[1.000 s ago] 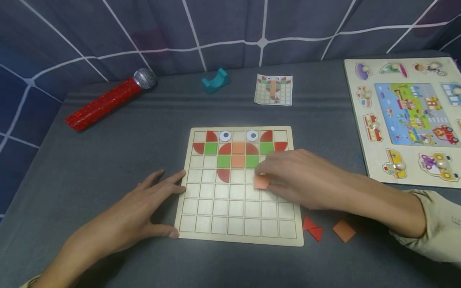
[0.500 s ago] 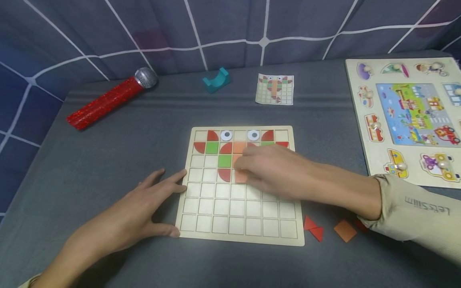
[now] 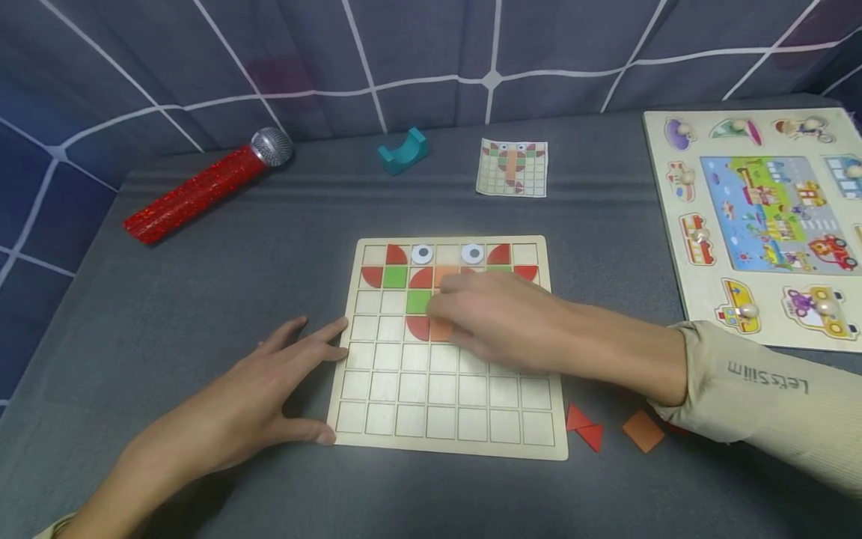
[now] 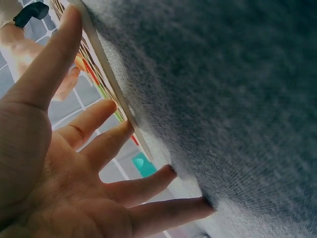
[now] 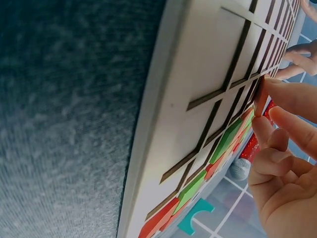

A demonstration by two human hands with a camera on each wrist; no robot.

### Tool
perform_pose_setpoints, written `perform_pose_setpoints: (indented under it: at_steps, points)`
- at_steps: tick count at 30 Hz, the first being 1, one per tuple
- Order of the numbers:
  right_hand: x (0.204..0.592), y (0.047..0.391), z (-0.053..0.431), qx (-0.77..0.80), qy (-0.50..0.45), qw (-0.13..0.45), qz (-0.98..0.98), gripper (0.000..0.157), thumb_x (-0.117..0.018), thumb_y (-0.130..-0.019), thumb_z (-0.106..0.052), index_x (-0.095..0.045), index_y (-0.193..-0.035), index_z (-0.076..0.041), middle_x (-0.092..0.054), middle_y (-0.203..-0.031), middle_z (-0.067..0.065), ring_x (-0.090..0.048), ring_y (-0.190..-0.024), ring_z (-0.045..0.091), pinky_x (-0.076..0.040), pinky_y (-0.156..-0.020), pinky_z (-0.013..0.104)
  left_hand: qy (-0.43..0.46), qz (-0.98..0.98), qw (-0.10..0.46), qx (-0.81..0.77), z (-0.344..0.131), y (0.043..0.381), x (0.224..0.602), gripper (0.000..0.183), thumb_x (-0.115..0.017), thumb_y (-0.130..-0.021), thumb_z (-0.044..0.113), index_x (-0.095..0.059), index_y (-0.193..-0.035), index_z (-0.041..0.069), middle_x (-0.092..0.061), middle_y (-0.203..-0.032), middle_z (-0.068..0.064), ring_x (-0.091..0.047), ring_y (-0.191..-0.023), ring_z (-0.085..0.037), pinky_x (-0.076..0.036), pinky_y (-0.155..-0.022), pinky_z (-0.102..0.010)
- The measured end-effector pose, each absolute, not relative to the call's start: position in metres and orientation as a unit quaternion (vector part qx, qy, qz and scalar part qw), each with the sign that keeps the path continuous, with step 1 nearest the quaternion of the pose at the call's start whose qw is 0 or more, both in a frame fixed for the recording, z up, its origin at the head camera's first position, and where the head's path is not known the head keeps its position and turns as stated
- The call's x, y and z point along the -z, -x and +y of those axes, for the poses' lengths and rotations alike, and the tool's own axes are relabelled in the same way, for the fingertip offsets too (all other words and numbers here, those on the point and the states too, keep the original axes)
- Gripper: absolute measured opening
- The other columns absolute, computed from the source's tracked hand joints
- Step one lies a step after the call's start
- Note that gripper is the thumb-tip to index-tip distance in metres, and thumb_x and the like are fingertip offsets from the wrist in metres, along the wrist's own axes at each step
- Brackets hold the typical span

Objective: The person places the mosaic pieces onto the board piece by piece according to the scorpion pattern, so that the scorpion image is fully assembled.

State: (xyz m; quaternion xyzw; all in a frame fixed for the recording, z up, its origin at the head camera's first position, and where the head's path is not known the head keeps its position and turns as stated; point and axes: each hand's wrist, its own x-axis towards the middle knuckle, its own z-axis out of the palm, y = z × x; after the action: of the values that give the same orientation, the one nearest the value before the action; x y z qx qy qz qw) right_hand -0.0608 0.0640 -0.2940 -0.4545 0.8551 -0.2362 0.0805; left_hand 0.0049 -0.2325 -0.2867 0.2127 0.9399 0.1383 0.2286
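Note:
A pale wooden grid board lies on the grey cloth, with red quarter-circles, green squares, orange squares and two googly eyes in its upper rows. My right hand pinches an orange square tile between thumb and finger, low over a middle cell beside a red quarter-circle. In the right wrist view the tile stands tilted, its lower edge at the grid. My left hand has its fingers spread, with fingertips and thumb touching the board's left edge. Part of the pattern is hidden under the right hand.
Two red triangles and an orange square lie right of the board. Behind it are a small pattern card, a teal curved block and a red microphone. A knobbed picture puzzle lies at right.
My right hand has carried the orange tile leftward from the board's right part to the middle column, shifting only slightly over the last half second. My left hand has stayed at the board's edge.

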Motion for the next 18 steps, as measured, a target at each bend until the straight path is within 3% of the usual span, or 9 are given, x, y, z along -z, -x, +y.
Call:
perform_pose_setpoints:
  at_steps: [18]
  points:
    - [0.2955, 0.0597, 0.0635, 0.215, 0.452, 0.079, 0.862, 0.008, -0.07, -0.089, -0.008, -0.072, -0.096, -0.011, -0.053, -0.079, -0.005, -0.047, -0.069, 0.012, -0.041, -0.058, 0.025, -0.203, 0.938, 0.241, -0.145, -0.2333, -0.0038, 0.286, 0.083, -0.086, -0.062, 0.055, -0.055, -0.135, 0.029, -0.029, -0.16, 0.003, -0.02, -0.141, -0.051, -0.027, -0.095, -0.078]
